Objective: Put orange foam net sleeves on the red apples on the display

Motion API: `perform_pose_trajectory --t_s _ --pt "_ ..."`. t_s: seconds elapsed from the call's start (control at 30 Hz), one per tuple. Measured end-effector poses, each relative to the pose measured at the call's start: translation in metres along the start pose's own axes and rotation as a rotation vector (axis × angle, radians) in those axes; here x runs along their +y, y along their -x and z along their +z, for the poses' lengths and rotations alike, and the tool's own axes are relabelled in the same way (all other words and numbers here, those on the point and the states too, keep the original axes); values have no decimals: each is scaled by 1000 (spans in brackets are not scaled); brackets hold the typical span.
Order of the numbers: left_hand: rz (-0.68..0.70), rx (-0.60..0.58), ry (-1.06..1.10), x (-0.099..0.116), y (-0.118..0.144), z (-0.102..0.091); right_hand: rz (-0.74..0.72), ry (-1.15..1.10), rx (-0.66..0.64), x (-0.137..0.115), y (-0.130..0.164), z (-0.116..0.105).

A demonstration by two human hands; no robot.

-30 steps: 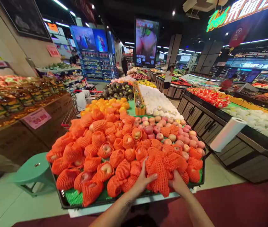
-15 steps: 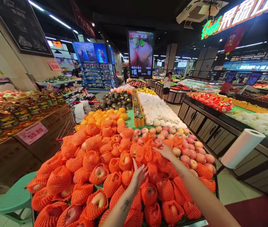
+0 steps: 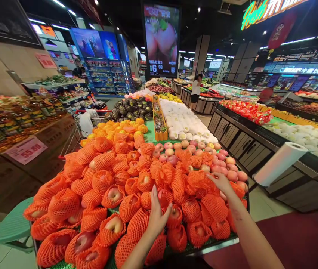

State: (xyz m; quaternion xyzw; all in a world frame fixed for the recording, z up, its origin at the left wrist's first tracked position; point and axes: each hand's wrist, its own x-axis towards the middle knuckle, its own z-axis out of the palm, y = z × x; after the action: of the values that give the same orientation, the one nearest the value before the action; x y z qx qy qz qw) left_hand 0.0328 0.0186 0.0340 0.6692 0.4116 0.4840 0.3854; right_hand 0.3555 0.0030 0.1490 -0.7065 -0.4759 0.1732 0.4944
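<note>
A display table (image 3: 217, 247) is heaped with apples in orange foam nets (image 3: 111, 194). My left hand (image 3: 157, 215) lies flat and open on the netted apples near the table's front edge, fingers spread. My right hand (image 3: 220, 182) hovers open over the right side of the heap, just in front of a loose bunch of empty orange nets (image 3: 182, 175). Bare pink apples (image 3: 217, 164) lie behind and to the right of that hand. Neither hand holds anything.
A roll of plastic bags (image 3: 279, 164) sticks out from the dark counter at right. A green stool (image 3: 10, 228) stands at the table's left corner. Oranges (image 3: 119, 129), dark fruit and white-wrapped fruit fill the table farther back. A shopping cart (image 3: 83, 125) and a shopper stand beyond.
Both hands carried the bunch of empty nets from the table's front edge up onto the heap and let it go. The right hand has since drawn back to the right.
</note>
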Motion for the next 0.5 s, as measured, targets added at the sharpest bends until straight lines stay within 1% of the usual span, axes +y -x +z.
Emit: perform_pose_trajectory --t_s 0.07,0.17,0.23,0.3,0.37,0.43,0.47,0.5 --pt "22 45 -143 -4 5 4 17 -32 44 10 12 -15" --pt "32 40 -269 -8 10 9 47 -84 88 22 26 -34" --pt "53 44 -348 -8 13 11 66 -116 94 26 34 -43" --pt "90 78 -416 -3 18 13 83 -146 95 29 45 -47" --pt "130 132 -443 4 26 16 99 -174 96 32 59 -45" --pt "178 151 -399 12 37 20 116 -204 94 34 81 -36" --pt "202 128 -346 15 44 23 125 -219 90 34 94 -29" --pt "218 71 -273 19 51 26 136 -232 82 35 108 -22"
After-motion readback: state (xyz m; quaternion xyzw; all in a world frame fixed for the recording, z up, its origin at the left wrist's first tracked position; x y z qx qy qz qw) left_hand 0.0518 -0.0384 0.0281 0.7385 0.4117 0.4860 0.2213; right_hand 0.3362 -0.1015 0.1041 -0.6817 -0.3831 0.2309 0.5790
